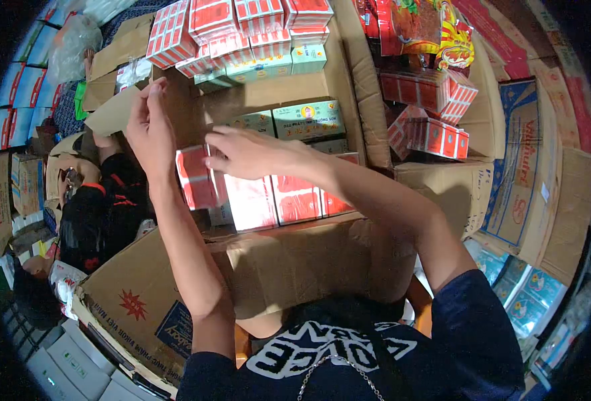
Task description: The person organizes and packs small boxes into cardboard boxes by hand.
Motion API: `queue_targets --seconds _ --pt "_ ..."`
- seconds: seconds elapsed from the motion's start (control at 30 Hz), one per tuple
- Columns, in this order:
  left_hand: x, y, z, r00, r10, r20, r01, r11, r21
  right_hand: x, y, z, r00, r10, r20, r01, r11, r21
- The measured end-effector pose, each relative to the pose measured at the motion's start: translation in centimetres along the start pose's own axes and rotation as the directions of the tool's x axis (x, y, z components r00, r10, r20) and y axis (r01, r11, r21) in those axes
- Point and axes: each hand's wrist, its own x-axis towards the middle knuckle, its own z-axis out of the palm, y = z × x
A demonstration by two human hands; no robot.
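My left hand (150, 130) is raised at the left side of a large open carton (289, 260), its fingers closed at the edge of a tan cardboard flap (118, 110). Inside the carton, my right hand (245, 152) has its fingertips on a shrink-wrapped red pack (197, 179), which leans at the near left corner. Beside that pack lies a row of red-and-white packs (295, 200), glaring in the light. Just beyond them are green boxes (309, 120) with a small portrait. More red packs (235, 23) are stacked at the far end, over pale green boxes (262, 69).
To the right, another open carton (436, 177) holds red packs (439, 137) and bright pouches (426, 30). A person in dark clothes (102, 207) is at the left. Flattened cartons (519, 167) stand far right; a printed carton (142, 307) lies near left.
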Motion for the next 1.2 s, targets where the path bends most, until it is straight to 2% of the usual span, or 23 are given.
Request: queue_targets --seconds 0.03,0.17,0.37,0.47,0.5,0.6,0.67,0.77,0.9,0.97,1.0,1.07,1.1,1.13,1.17,1.2 --pt "0.0 -0.1 0.0 0.999 -0.031 0.035 0.030 0.998 0.047 -0.2 -0.1 0.2 0.998 -0.050 0.050 0.056 0.990 -0.129" --pt "-0.5 -0.4 0.0 0.988 -0.077 0.135 0.056 0.986 0.156 -0.9 -0.4 0.1 0.986 -0.075 0.148 0.102 0.978 -0.181" --pt "-0.4 -0.7 0.5 0.974 -0.051 0.221 0.006 0.980 0.200 -1.6 -0.9 0.1 0.982 -0.060 0.178 0.096 0.975 -0.201" --pt "-0.6 -1.0 0.7 0.951 -0.164 0.263 0.114 0.974 0.196 -1.3 -0.8 -0.1 0.984 -0.025 0.174 0.062 0.976 -0.211" --pt "-0.7 -0.9 0.9 0.946 -0.160 0.281 0.111 0.977 0.182 -1.3 -1.0 -0.5 0.980 -0.042 0.195 0.080 0.978 -0.191" --pt "-1.4 -0.4 1.4 0.912 -0.185 0.366 0.076 0.954 0.291 -1.6 -1.3 -1.7 0.978 -0.036 0.208 0.071 0.984 -0.162" --pt "-1.6 -0.2 2.0 0.901 -0.168 0.400 0.058 0.961 0.272 -1.5 -1.8 -2.2 0.955 0.021 0.297 0.045 0.976 -0.213" --pt "-1.8 0.6 2.7 0.890 -0.141 0.433 0.021 0.963 0.270 -0.9 -1.6 -1.8 0.955 0.054 0.291 0.016 0.972 -0.234" --pt "-3.3 3.6 5.3 0.913 -0.024 0.407 -0.046 0.986 0.160 -0.9 -2.0 -1.0 0.950 0.062 0.305 0.026 0.961 -0.274" --pt "-5.1 6.3 7.9 0.891 0.124 0.437 -0.161 0.986 0.049 0.1 -1.8 0.6 0.951 0.059 0.302 0.036 0.954 -0.299" --pt "-5.8 8.4 9.6 0.820 0.144 0.554 -0.225 0.971 0.081 1.7 -1.0 2.7 0.970 0.174 0.170 -0.136 0.968 -0.213" --pt "-8.0 13.2 13.8 0.642 0.151 0.752 -0.296 0.953 0.061 3.0 -0.1 5.2 0.900 0.433 -0.044 -0.431 0.901 0.044" --pt "-9.2 14.8 16.3 0.542 0.159 0.825 -0.302 0.953 0.015 2.2 0.9 5.7 0.899 0.434 -0.051 -0.432 0.901 0.047" --pt "-9.8 15.5 18.6 0.450 0.271 0.851 -0.479 0.877 -0.026 -0.1 1.5 5.4 0.972 0.138 -0.192 -0.147 0.989 -0.033" --pt "-10.3 16.0 20.6 0.338 0.363 0.868 -0.637 0.768 -0.073 -2.3 2.1 5.1 0.937 -0.181 -0.298 0.141 0.978 -0.152" --pt "-11.0 16.0 22.2 0.338 0.364 0.868 -0.642 0.764 -0.071 -3.4 2.3 4.9 0.799 -0.486 -0.354 0.398 0.869 -0.294"
